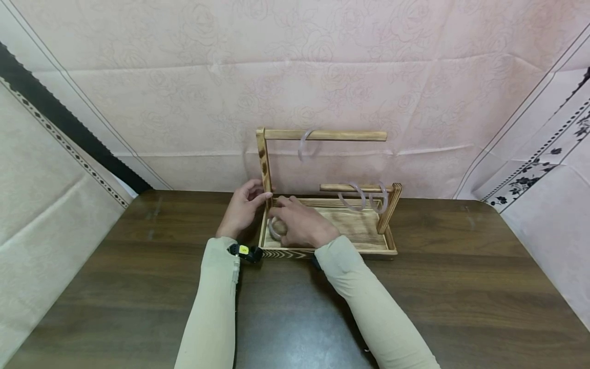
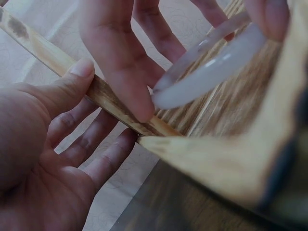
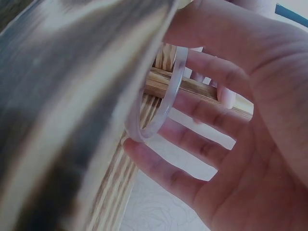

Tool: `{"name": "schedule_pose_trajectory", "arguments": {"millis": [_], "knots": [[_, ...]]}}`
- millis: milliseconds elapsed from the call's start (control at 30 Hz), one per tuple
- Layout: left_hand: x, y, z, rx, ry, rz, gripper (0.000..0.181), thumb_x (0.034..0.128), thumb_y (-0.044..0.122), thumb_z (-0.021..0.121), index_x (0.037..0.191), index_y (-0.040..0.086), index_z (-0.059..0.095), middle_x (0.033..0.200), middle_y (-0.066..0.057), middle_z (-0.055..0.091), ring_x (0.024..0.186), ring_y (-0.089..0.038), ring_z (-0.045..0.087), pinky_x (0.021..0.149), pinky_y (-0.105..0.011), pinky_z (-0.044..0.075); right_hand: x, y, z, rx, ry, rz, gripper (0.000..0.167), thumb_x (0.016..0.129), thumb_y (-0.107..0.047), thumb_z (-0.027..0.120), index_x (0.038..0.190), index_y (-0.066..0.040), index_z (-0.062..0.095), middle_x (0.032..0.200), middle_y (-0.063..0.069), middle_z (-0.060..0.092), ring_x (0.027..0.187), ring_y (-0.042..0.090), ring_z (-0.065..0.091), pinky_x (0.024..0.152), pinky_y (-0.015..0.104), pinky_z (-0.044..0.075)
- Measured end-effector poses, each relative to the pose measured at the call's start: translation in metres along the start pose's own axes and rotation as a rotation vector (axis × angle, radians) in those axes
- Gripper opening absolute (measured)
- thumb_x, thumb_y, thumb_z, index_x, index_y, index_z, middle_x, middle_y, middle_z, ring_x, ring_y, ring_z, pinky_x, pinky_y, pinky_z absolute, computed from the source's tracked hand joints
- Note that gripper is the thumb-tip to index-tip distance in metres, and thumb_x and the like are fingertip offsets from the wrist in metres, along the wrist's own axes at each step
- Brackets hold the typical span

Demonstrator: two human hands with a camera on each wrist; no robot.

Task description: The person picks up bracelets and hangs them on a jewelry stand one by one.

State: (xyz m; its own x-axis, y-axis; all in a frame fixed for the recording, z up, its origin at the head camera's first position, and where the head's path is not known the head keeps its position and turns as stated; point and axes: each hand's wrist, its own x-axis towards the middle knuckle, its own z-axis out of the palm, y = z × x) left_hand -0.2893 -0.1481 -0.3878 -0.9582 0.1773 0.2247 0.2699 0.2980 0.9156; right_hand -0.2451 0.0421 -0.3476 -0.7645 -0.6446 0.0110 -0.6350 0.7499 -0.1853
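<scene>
A wooden rack has a shallow tray base (image 1: 364, 250), a tall left post (image 1: 264, 161) and a short right post (image 1: 389, 209). My left hand (image 1: 241, 207) grips the lower part of the left post, thumb on one side and fingers behind. Inside the tray's left end, my right hand (image 1: 306, 223) holds a pale translucent bangle (image 2: 211, 72) between thumb and fingers. The bangle stands tilted close to that post; the right wrist view shows its rim along the fingers. Another bangle (image 1: 302, 145) hangs on the upper bar (image 1: 341, 135).
Two more bangles, a left one (image 1: 352, 205) and a right one (image 1: 384, 197), hang on the lower bar (image 1: 332, 188). The rack stands at the back of a dark wooden table (image 1: 152, 287), before a pale patterned cloth (image 1: 230, 97).
</scene>
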Motion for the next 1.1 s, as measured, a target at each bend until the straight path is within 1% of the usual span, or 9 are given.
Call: {"name": "schedule_pose_trajectory", "arguments": {"millis": [100, 167, 267, 400, 500, 700, 867, 1000, 1100], "knots": [[0.0, 0.0, 0.0, 0.003, 0.0, -0.001, 0.034, 0.101, 0.021, 0.064, 0.13, 0.002, 0.062, 0.128, -0.015, 0.071, 0.112, -0.025, 0.066, 0.087, -0.026, 0.05, -0.001, 0.0, -0.002, 0.0, 0.003, 0.002, 0.062, 0.075, -0.024, 0.088, 0.132, -0.024, 0.063, 0.137, 0.0, 0.052, 0.124, 0.027, 0.051, 0.095, 0.041, 0.053], [0.0, 0.0, 0.0, 0.005, 0.0, -0.001, 0.034, 0.101, 0.021, 0.064, 0.13, 0.003, 0.062, 0.127, -0.014, 0.072, 0.112, -0.026, 0.066, 0.086, -0.025, 0.05, -0.001, 0.0, -0.003, 0.0, 0.008, 0.002, 0.063, 0.075, -0.024, 0.088, 0.132, -0.024, 0.063, 0.137, 0.0, 0.052, 0.124, 0.027, 0.051, 0.094, 0.041, 0.053], [0.0, 0.0, 0.0, 0.002, -0.001, 0.0, 0.034, 0.1009, 0.02, 0.064, 0.129, 0.002, 0.062, 0.127, -0.013, 0.072, 0.112, -0.026, 0.066, 0.088, -0.029, 0.051, -0.002, 0.0, -0.004, 0.008, 0.017, -0.006, 0.062, 0.074, -0.023, 0.088, 0.131, -0.024, 0.063, 0.136, 0.0, 0.052, 0.124, 0.027, 0.051, 0.093, 0.04, 0.053], [0.001, 0.0, 0.0, -0.006, -0.002, -0.001, 0.034, 0.1007, 0.02, 0.064, 0.129, 0.002, 0.062, 0.126, -0.011, 0.073, 0.11, -0.025, 0.066, 0.09, -0.036, 0.051, -0.004, 0.0, -0.006, 0.019, 0.032, -0.019, 0.061, 0.073, -0.02, 0.087, 0.129, -0.022, 0.064, 0.133, 0.0, 0.053, 0.118, 0.024, 0.05, 0.09, 0.038, 0.052], [0.001, 0.0, 0.0, -0.009, -0.002, -0.006, 0.034, 0.1007, 0.021, 0.065, 0.129, 0.002, 0.062, 0.125, -0.011, 0.073, 0.109, -0.024, 0.065, 0.09, -0.038, 0.051, -0.004, -0.001, -0.008, 0.021, 0.042, -0.025, 0.062, 0.073, -0.02, 0.087, 0.129, -0.022, 0.064, 0.132, 0.0, 0.053, 0.115, 0.023, 0.049, 0.088, 0.037, 0.051], [0.001, 0.0, 0.0, -0.009, -0.004, -0.006, 0.035, 0.1009, 0.022, 0.064, 0.129, 0.002, 0.062, 0.125, -0.011, 0.073, 0.107, -0.025, 0.064, 0.09, -0.042, 0.051, -0.005, -0.002, -0.012, 0.021, 0.047, -0.028, 0.06, 0.076, -0.02, 0.085, 0.131, -0.023, 0.063, 0.137, 0.0, 0.052, 0.117, 0.022, 0.048, 0.091, 0.035, 0.052], [0.001, 0.001, 0.0, -0.01, -0.006, -0.007, 0.034, 0.1012, 0.02, 0.064, 0.13, 0.002, 0.061, 0.126, -0.012, 0.072, 0.11, -0.028, 0.066, 0.092, -0.047, 0.052, -0.007, -0.003, -0.016, 0.038, 0.043, -0.014, 0.061, 0.078, -0.019, 0.087, 0.134, -0.024, 0.063, 0.137, -0.001, 0.052, 0.116, 0.022, 0.047, 0.089, 0.034, 0.052], [0.0, 0.0, 0.0, -0.013, -0.004, -0.002, 0.034, 0.1012, 0.019, 0.064, 0.13, 0.001, 0.061, 0.127, -0.013, 0.072, 0.111, -0.028, 0.066, 0.093, -0.048, 0.053, -0.008, -0.003, -0.018, 0.046, 0.045, -0.01, 0.059, 0.08, -0.018, 0.086, 0.134, -0.024, 0.063, 0.132, -0.002, 0.053, 0.113, 0.021, 0.046, 0.086, 0.034, 0.051], [0.0, 0.001, 0.0, -0.008, -0.003, 0.001, 0.034, 0.1013, 0.018, 0.063, 0.131, 0.0, 0.06, 0.126, -0.014, 0.072, 0.109, -0.027, 0.067, 0.091, -0.045, 0.053, -0.009, -0.003, -0.019, 0.05, 0.058, -0.015, 0.054, 0.081, -0.017, 0.086, 0.131, -0.024, 0.064, 0.128, -0.002, 0.053, 0.111, 0.02, 0.046, 0.085, 0.034, 0.051]]}}
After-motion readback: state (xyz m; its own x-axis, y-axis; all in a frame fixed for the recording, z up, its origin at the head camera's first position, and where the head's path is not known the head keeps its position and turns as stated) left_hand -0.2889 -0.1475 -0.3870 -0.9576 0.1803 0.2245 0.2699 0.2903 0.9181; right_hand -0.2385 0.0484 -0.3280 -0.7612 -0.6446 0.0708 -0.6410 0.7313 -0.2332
